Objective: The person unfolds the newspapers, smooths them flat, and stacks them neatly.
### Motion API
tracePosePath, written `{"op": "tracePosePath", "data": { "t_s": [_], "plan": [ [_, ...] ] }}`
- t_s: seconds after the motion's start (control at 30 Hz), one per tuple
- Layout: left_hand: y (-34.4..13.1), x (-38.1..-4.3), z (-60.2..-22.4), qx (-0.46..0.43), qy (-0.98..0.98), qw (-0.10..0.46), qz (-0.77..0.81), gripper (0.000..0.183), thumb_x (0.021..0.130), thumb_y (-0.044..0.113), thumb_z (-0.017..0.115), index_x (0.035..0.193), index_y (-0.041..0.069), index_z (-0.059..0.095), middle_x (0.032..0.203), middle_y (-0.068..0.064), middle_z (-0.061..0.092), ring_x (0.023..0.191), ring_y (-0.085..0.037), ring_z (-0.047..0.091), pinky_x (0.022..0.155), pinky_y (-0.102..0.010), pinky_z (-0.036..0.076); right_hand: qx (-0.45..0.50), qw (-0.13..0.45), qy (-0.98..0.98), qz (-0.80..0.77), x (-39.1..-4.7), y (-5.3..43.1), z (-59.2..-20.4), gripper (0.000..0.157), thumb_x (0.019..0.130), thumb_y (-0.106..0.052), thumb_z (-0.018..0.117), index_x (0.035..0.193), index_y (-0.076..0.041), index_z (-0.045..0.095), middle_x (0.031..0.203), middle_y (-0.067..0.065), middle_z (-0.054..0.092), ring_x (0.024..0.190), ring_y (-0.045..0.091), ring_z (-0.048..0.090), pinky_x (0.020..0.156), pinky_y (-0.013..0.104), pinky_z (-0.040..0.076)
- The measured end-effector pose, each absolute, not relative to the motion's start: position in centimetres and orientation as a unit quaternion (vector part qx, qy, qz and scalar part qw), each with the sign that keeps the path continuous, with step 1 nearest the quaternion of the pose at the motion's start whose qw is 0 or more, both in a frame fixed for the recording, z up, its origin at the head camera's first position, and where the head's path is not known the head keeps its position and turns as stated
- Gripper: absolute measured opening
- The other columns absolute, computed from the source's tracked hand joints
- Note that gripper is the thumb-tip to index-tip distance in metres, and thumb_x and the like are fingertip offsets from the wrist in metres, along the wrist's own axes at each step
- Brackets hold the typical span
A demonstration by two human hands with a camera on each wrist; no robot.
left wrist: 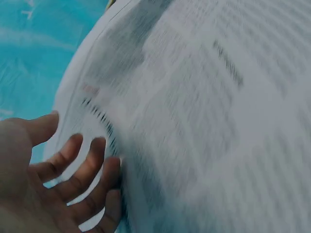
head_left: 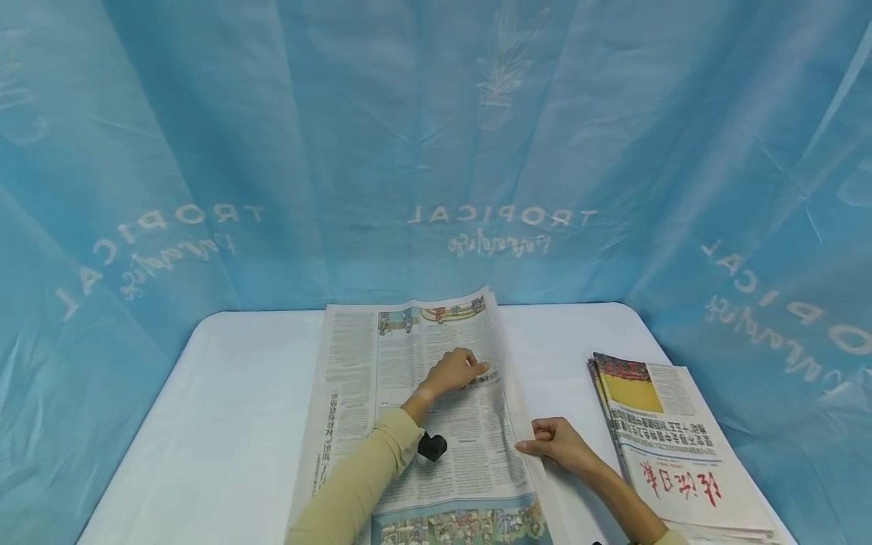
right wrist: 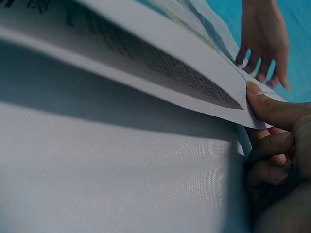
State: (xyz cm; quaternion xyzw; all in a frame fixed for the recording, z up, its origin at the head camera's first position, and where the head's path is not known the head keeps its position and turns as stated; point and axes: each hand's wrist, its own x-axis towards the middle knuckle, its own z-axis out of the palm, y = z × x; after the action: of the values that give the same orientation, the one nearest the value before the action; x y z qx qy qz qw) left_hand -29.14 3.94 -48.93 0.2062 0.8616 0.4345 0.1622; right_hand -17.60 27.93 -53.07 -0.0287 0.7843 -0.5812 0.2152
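A newspaper (head_left: pixel 354 363) lies spread lengthwise on the white table, its right edge lifted and bowed. My right hand (head_left: pixel 562 446) pinches that edge between thumb and curled fingers. In the right wrist view, the thumb (right wrist: pixel 272 109) presses on top of the layered sheets (right wrist: pixel 194 104), fingers beneath. My left hand (head_left: pixel 453 371) is over the upper right part of the newspaper. Seen from the left wrist, the left hand (left wrist: pixel 73 179) has loosely bent, spread fingers close to the curved page (left wrist: pixel 184 116), with nothing gripped.
To the right, a stack of folded newspapers (head_left: pixel 671 446) lies near the edge of the white table (head_left: pixel 204 409). A blue printed curtain (head_left: pixel 436 151) hangs behind and along both sides. A small black object (head_left: pixel 432 446) shows beside the left sleeve.
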Motion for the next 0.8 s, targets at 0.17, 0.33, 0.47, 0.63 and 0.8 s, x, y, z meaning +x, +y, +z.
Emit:
{"op": "tracePosePath", "data": {
  "t_s": [0.17,0.33,0.47,0.63,0.8],
  "plan": [
    [6.4,-28.7,-49.4,0.152,0.888,0.136,0.411,0.055,0.094,0.058,0.052,0.062,0.013,0.056,0.054,-0.007,0.057,0.045,-0.013,0.037,0.044,-0.027,0.028,-0.039,0.206,0.786,-0.582,-18.0,27.7,-53.3,0.058,0.086,-0.02,0.076,0.064,-0.013,0.023,0.052,-0.009,0.02,0.044,0.005,0.018,0.045,0.02,0.022],
    [7.5,-27.9,-49.5,0.138,0.9,0.137,0.391,0.055,0.089,0.061,0.057,0.056,0.018,0.049,0.051,-0.002,0.053,0.044,-0.013,0.039,0.042,-0.029,0.029,-0.032,0.21,0.79,-0.575,-17.6,27.6,-53.5,0.056,0.085,-0.021,0.076,0.062,-0.015,0.026,0.05,-0.011,0.022,0.042,0.002,0.02,0.043,0.018,0.024],
    [7.1,-27.7,-49.5,0.144,0.889,0.139,0.411,0.049,0.09,0.048,0.059,0.057,0.013,0.054,0.055,-0.01,0.06,0.044,-0.016,0.04,0.042,-0.029,0.029,-0.021,0.198,0.795,-0.573,-17.3,27.5,-53.6,0.057,0.084,-0.023,0.078,0.063,-0.014,0.025,0.051,-0.01,0.021,0.044,0.005,0.018,0.044,0.02,0.023],
    [5.8,-28.0,-49.0,0.162,0.851,0.17,0.47,0.042,0.091,0.031,0.056,0.07,-0.004,0.065,0.071,-0.024,0.067,0.054,-0.034,0.058,0.046,-0.03,0.038,-0.013,0.203,0.801,-0.563,-17.6,27.8,-53.5,0.054,0.088,-0.03,0.073,0.064,-0.013,0.028,0.052,-0.007,0.021,0.046,0.008,0.017,0.046,0.024,0.023],
    [4.2,-28.0,-48.6,0.176,0.798,0.233,0.527,0.038,0.094,0.018,0.052,0.078,-0.014,0.064,0.083,-0.032,0.069,0.077,-0.048,0.067,0.064,-0.043,0.056,-0.025,0.229,0.788,-0.571,-18.1,28.5,-53.3,0.037,0.098,-0.034,0.059,0.074,-0.006,0.056,0.049,-0.006,0.039,0.041,0.006,0.028,0.041,0.02,0.027]
  ]
}}
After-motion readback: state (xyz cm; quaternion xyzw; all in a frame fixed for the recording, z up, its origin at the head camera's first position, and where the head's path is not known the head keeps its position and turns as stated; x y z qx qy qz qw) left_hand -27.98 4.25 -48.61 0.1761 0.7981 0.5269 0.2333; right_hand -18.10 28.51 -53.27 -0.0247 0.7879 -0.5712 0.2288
